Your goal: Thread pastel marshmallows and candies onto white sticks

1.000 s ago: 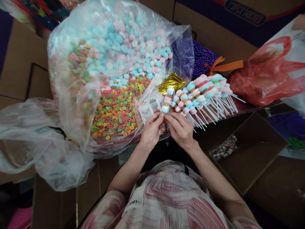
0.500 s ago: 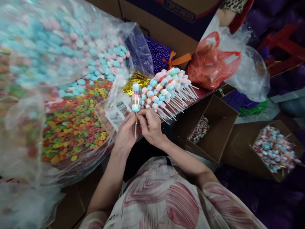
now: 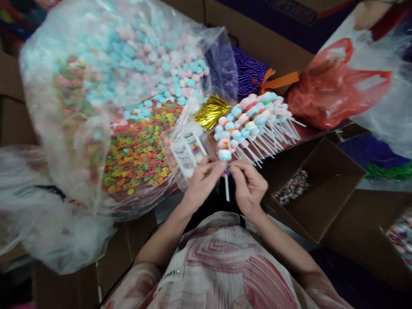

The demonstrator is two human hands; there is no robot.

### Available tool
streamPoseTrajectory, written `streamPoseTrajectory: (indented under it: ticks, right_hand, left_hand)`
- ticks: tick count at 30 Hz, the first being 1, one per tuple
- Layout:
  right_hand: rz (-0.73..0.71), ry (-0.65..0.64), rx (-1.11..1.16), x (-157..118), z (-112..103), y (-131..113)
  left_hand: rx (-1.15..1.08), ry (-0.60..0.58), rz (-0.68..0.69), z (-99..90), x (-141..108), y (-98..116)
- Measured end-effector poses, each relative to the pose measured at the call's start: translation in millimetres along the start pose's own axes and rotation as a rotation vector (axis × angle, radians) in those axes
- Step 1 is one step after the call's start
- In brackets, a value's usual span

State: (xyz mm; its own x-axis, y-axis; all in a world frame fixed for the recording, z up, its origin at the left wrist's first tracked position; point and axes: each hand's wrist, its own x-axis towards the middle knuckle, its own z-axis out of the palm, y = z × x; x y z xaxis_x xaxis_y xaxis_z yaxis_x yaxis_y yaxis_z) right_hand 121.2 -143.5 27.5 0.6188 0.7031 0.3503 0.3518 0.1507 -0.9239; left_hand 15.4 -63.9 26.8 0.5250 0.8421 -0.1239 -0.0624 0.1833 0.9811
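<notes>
A marshmallow candy skewer [image 3: 224, 153] on a white stick stands upright between my hands, its sweets in clear wrap. My left hand [image 3: 203, 182] is closed, thumb and fingers pinching the skewer just under the lowest blue marshmallow. From the other side my right hand [image 3: 249, 186] pinches the gathered wrap at the same spot, where something small and dark shows around the stick. The lower stick hangs free below the fingers. Just beyond lies a row of unwrapped marshmallow skewers [image 3: 254, 118], sticks toward me. Gold twist ties [image 3: 212, 112] lie behind my left hand.
At left, a large clear plastic bag [image 3: 41, 107] holds marshmallows [image 3: 128, 56] and gummy rings [image 3: 141, 150]. A labelled clear packet [image 3: 189, 148] lies before it. Purple beads [image 3: 249, 71] and a red plastic bag [image 3: 337, 86] sit behind. A cardboard box [image 3: 334, 189] with wrapped sweets stands right.
The view has swung left, so everything sits further right. My fingers have shifted at the skewer's base, where both hands now pinch closely from opposite sides.
</notes>
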Motion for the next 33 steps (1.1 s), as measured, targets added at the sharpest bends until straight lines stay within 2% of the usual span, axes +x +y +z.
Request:
streamPoseTrajectory:
  ticks: [2, 4, 6, 7, 8, 10, 12, 14, 16, 18, 20, 22, 24, 27, 29, 33]
  right_hand:
    - [0.174, 0.024, 0.010, -11, -9, 5]
    - [0.308, -0.005, 0.050, -21, -17, 10]
    - [0.402, -0.064, 0.090, -32, -26, 14]
    - [0.440, -0.054, 0.119, -37, -31, 17]
    - [0.479, -0.004, 0.150, -42, -37, 21]
    - [0.546, 0.202, 0.225, -49, -54, 32]
    - [0.583, 0.442, 0.298, -52, -81, 49]
    - [0.608, 0.603, 0.324, -51, -112, 72]
    - [0.638, 0.658, 0.289, -47, -139, 93]
    - [0.611, 0.659, 0.194, -41, -149, 104]
    - [0.514, 0.652, 0.116, -33, -138, 99]
    - [0.392, 0.592, 0.073, -28, -111, 81]
    - [0.296, 0.451, -0.010, -26, -78, 58]
    - [0.219, 0.140, -0.096, -27, -38, 35]
    - [0.157, 0.004, -0.102, -28, -22, 30]
    - [0.048, -0.159, -0.079, -24, 0, 32]
  left_hand:
    - [0.034, -0.083, 0.021, 12.3, -1, -1]
    - [0.074, -0.081, 0.076, 23.4, 0, -6]
    - [0.153, -0.129, 0.143, 28.3, 2, -13]
    - [0.195, -0.174, 0.173, 27.3, 3, -15]
    - [0.240, -0.204, 0.202, 23.7, 5, -18]
    - [0.359, -0.168, 0.242, 8.8, 11, -20]
    - [0.555, 0.021, 0.237, -12.3, 19, -20]
    - [0.774, 0.118, 0.144, -33.1, 27, -20]
    - [0.974, 0.127, 0.068, -47.4, 34, -18]
    - [1.095, 0.102, 0.026, -52.9, 41, -17]
    - [1.137, 0.095, 0.008, -52.0, 45, -17]
    - [1.159, 0.126, 0.004, -48.8, 46, -17]
    - [1.193, 0.173, 0.016, -47.1, 45, -18]
    - [1.231, 0.197, 0.032, -49.2, 44, -20]
    - [1.203, 0.161, 0.037, -52.4, 45, -21]
    - [1.084, 0.148, 0.065, -57.6, 52, -21]
